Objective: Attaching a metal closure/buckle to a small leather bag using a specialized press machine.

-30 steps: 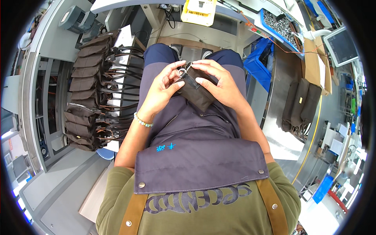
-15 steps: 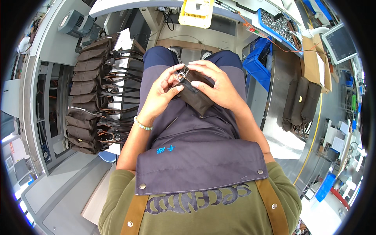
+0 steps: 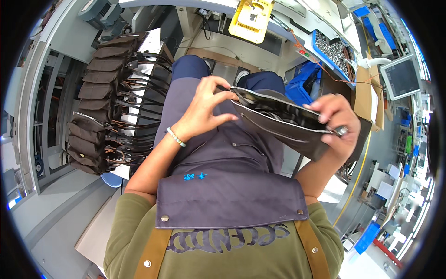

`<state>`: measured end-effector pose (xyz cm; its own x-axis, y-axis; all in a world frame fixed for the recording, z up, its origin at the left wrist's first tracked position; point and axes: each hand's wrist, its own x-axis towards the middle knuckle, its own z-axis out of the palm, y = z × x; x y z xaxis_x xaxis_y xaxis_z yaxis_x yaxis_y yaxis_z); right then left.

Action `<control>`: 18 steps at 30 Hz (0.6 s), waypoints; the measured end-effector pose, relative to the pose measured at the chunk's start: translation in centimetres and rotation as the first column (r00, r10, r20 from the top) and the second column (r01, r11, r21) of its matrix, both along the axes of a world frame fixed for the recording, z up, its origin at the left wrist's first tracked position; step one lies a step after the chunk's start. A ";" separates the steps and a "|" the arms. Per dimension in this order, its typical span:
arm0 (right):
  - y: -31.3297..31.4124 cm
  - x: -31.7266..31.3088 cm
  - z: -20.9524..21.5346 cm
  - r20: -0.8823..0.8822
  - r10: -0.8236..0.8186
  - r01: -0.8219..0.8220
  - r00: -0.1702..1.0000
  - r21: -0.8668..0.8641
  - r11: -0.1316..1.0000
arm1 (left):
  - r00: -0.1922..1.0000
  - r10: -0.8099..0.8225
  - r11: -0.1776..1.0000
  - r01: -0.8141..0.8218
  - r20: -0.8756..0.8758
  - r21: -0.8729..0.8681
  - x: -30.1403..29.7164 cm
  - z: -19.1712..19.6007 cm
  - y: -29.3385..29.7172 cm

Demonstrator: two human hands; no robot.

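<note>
A dark brown zip bag [image 3: 278,126] is held up above my lap, to the right of the middle. Its mouth gapes, showing a shiny dark lining and pale zip edges. At the bag's left corner my left hand [image 3: 206,106] has its fingers curled over the edge, the thumb held apart below. My right hand [image 3: 341,124] grips the other end of the mouth, thumb underneath and fingers on top, slightly blurred. A small shiny metal piece [image 3: 341,130] shows among those fingers. What lies deep in the bag cannot be made out.
Several brown bags [image 3: 100,93] with dark straps hang in a row at the left. A yellow bin [image 3: 251,21] stands ahead, and a blue tray of metal fittings [image 3: 331,51] lies at the far right. Beyond are a blue crate [image 3: 302,86], a cardboard box [image 3: 367,100] and a screen [image 3: 400,76].
The bag has swung rightward and up, from closed-looking between both hands to gaping wide. My right hand has moved right to its far end; the left stays near the middle.
</note>
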<state>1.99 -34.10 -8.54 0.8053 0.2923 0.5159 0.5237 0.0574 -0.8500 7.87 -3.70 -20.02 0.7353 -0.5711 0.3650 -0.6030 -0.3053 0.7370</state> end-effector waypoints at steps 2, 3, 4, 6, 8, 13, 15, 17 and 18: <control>-1.0 -0.2 0.2 0.046 0.073 -0.077 0.996 0.093 0.993 | 0.999 0.002 0.997 0.001 0.036 -0.081 0.5 0.2 0.0; -1.1 -0.5 0.2 0.009 0.070 -0.070 0.998 0.090 0.993 | 0.995 0.002 0.995 0.007 0.097 -0.095 0.7 0.3 0.1; -1.0 -0.5 0.0 -0.022 0.080 -0.078 0.997 0.091 0.993 | 0.992 -0.103 0.984 0.112 0.071 -0.135 1.0 0.3 0.1; -0.2 -0.6 -0.4 -0.101 0.046 -0.033 0.994 0.131 0.991 | 0.948 -0.284 0.949 0.257 -0.145 -0.184 0.8 0.5 0.5; 1.3 -0.9 -1.2 -0.184 -0.057 0.111 0.981 0.298 0.948 | 0.886 -0.355 0.927 0.294 -0.299 -0.232 0.0 0.9 1.3; 1.2 3.3 -4.1 -0.361 -0.120 0.165 0.925 0.097 0.981 | 0.767 -0.226 0.972 0.220 -0.601 -0.085 -3.4 2.0 4.4; 0.7 5.1 -6.7 -0.542 -0.248 0.228 0.803 -0.105 0.968 | 0.694 -0.163 0.983 0.057 -0.701 -0.172 -4.1 2.4 6.4; 0.5 6.2 -9.6 -0.629 -0.245 0.201 0.738 -0.142 0.969 | 0.561 -0.099 0.937 -0.225 -0.822 -0.267 -4.7 2.9 8.5; 0.5 6.3 -10.7 -0.639 -0.177 0.171 0.749 -0.072 0.983 | 0.565 -0.031 0.893 -0.355 -0.824 -0.277 -4.9 3.3 9.9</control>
